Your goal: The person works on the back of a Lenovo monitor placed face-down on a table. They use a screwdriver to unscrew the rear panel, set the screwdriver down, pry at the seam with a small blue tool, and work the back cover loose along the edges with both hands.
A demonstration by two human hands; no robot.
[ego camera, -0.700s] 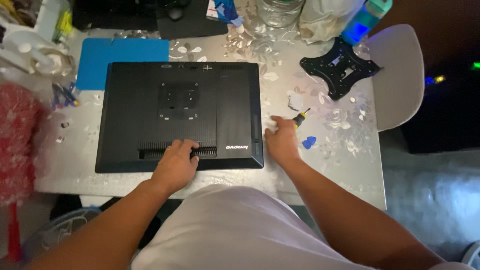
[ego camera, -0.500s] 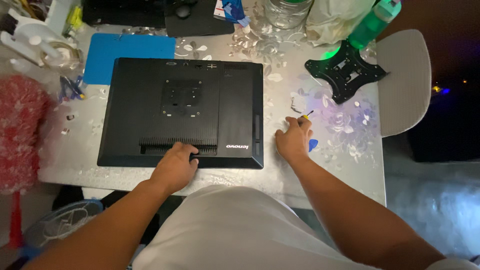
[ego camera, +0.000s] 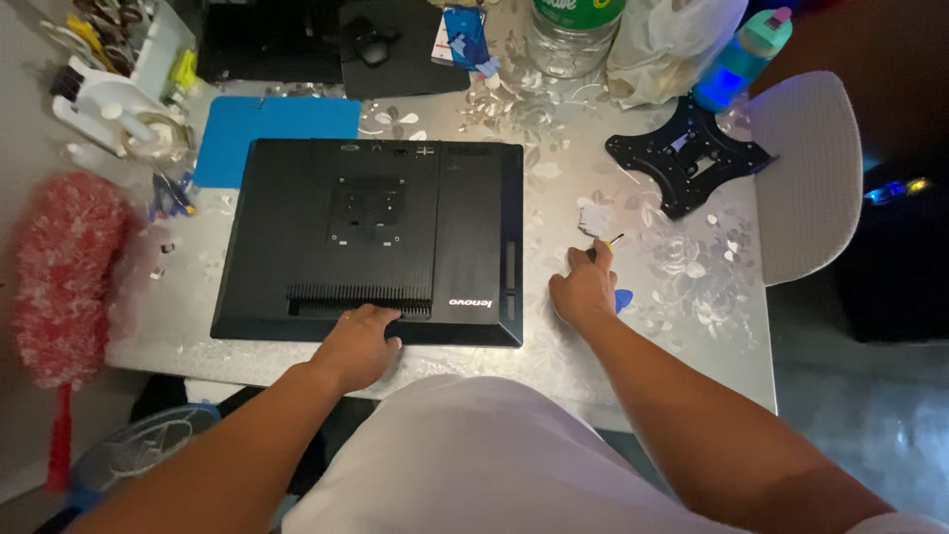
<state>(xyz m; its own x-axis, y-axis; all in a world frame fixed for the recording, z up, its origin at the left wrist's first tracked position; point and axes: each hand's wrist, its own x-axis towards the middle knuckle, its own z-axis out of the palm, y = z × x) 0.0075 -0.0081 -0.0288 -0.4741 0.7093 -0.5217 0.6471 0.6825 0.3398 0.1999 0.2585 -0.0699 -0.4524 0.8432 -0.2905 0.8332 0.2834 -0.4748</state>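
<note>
My left hand [ego camera: 358, 344] lay flat on the near edge of the black monitor [ego camera: 371, 237], fingers loosely spread and gripping nothing, just below the ribbed vent strip. The monitor rested face down on the table [ego camera: 652, 346], its back panel up, with the square mounting plate recess near its middle. My right hand [ego camera: 583, 289] sat on the tabletop just beside the monitor's right edge, fingers curled narrow around a small screwdriver [ego camera: 605, 243] whose yellow-and-black tip poked out past my knuckles. A small blue piece [ego camera: 623, 299] lay touching the table right by that hand. Farther out to the right lay a black mounting bracket [ego camera: 689, 160], well apart from the monitor. A blue mat [ego camera: 272, 129] peeked out beyond the monitor's far left corner, and a red duster [ego camera: 64, 262] hung at the table's left side. At the far edge stood a clear plastic bottle [ego camera: 573, 40] and a blue-lit bottle with a teal cap [ego camera: 741, 59].
</note>
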